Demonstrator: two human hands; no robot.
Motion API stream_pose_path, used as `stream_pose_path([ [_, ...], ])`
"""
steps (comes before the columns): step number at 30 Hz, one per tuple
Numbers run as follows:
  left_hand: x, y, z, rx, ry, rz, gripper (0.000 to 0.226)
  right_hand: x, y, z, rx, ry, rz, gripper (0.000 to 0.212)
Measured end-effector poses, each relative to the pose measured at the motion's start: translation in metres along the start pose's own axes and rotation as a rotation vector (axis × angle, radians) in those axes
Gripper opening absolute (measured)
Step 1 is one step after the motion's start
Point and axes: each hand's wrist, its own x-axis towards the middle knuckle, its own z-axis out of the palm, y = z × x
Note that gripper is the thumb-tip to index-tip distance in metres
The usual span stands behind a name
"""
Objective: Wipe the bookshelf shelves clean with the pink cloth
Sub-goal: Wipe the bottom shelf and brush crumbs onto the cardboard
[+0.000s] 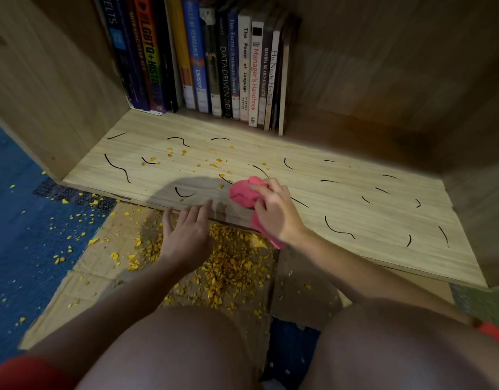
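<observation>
Only book spines carry readable text: "IELTS" on the dark blue book spine [113,26], "DATA-DRIVEN" on the black book spine [224,77], "The Power of Language" on the white book spine [245,68] — and red "Manager's Handbook" on the cream-white book spine [255,80].

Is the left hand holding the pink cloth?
No, the pink cloth is bunched in the right hand, while the left hand has straight fingers by the shelf edge and holds nothing.

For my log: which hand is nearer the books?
Right. Right hand: on the shelf with the pink cloth, before the books. Left hand: farther back, at its front edge.
</observation>
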Motion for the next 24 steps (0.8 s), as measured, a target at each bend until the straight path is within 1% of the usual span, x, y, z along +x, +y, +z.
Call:
stream_pose_path([
  [2,0.000,-0.002,-0.001,-0.044,0.009,-0.048,0.077,0.010,-0.009,0.005,-0.041,-0.110,-0.022,0.041],
  [4,-0.001,-0.006,-0.002,-0.069,0.020,-0.079,0.078,0.006,-0.015,0.014,-0.051,-0.172,-0.068,0.041],
  [5,-0.001,-0.007,-0.002,-0.072,0.017,-0.087,0.078,-0.002,-0.016,0.019,-0.058,-0.180,-0.092,0.041],
  [8,-0.002,-0.010,-0.001,-0.058,0.010,-0.074,0.077,-0.030,-0.013,0.032,-0.046,-0.133,-0.131,0.039],
  [10,-0.004,-0.009,0.000,-0.074,0.006,-0.047,0.072,-0.046,-0.011,0.036,0.038,-0.126,-0.146,0.048],
  [12,-0.005,-0.004,0.001,-0.104,0.000,-0.004,0.068,-0.061,-0.006,0.034,0.085,-0.160,-0.124,0.055],
  [13,-0.005,-0.001,0.001,-0.103,-0.008,0.022,0.066,-0.068,-0.003,0.031,0.097,-0.135,-0.109,0.054],
  [15,-0.005,0.003,0.002,-0.056,-0.028,0.075,0.061,-0.074,0.001,0.024,0.145,-0.051,-0.050,0.041],
  [17,-0.006,0.004,0.004,-0.037,-0.036,0.119,0.057,-0.077,0.004,0.021,0.165,-0.064,-0.007,0.034],
  [18,-0.006,0.004,0.004,-0.044,-0.035,0.132,0.057,-0.079,0.004,0.021,0.165,-0.057,-0.022,0.035],
  [20,-0.006,0.002,0.003,-0.047,-0.030,0.143,0.057,-0.084,0.004,0.024,0.176,-0.031,-0.050,0.044],
  [22,-0.006,0.001,0.003,-0.051,-0.030,0.152,0.057,-0.087,0.006,0.024,0.195,-0.026,-0.023,0.050],
  [24,-0.006,0.001,0.004,-0.069,-0.022,0.156,0.059,-0.085,0.010,0.020,0.231,0.094,-0.002,0.050],
])
